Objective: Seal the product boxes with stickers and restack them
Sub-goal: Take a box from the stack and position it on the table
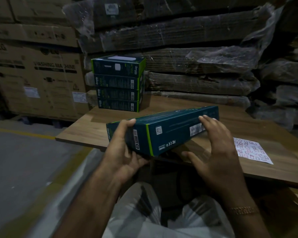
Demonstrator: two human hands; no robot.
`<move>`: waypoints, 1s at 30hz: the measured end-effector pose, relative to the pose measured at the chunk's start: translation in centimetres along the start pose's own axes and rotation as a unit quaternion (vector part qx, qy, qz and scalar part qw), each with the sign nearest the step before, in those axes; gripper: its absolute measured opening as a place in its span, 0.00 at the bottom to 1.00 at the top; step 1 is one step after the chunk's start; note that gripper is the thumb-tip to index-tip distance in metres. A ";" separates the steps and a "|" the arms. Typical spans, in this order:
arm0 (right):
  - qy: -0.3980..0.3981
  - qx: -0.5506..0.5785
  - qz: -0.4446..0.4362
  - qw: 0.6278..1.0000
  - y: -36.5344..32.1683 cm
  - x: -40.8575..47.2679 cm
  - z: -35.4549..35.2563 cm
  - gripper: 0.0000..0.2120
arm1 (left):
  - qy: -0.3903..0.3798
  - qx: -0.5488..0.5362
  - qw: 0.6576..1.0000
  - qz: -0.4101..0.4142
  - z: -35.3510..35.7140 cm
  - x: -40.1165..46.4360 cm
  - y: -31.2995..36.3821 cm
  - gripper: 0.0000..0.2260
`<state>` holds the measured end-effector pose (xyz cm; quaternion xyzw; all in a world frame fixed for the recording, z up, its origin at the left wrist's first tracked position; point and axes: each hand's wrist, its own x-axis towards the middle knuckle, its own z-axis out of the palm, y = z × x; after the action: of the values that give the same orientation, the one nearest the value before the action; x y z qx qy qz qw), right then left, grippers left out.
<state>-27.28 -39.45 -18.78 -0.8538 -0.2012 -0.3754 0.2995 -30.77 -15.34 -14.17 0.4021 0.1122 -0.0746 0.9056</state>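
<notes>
Fingers of the left hand [122, 152] curl round the near end of a tilted teal box [163, 129], held over the near table edge [79, 140]. The right hand [213, 152] hovers spread and relaxed, fingertips touching the box's side. Bare tabletop separates it from the stacked boxes [118, 83] at the far-left corner and the sticker sheet [251, 150] at right.

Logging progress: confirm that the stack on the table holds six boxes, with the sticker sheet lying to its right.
Not six. The head view shows four boxes in the stack on the table. The rest holds: the sticker sheet lies to the right.
</notes>
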 end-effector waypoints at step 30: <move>0.015 -0.040 -0.020 0.999 2.6 1.2 0.0 0.39 | 0.178 -0.018 0.971 0.157 -3.2 3.6 -0.4 0.24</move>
<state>-24.99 -41.24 -18.80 -0.8552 -0.1985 -0.4016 0.2607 -27.91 -13.37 -17.52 0.4052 0.2081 0.1430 0.8787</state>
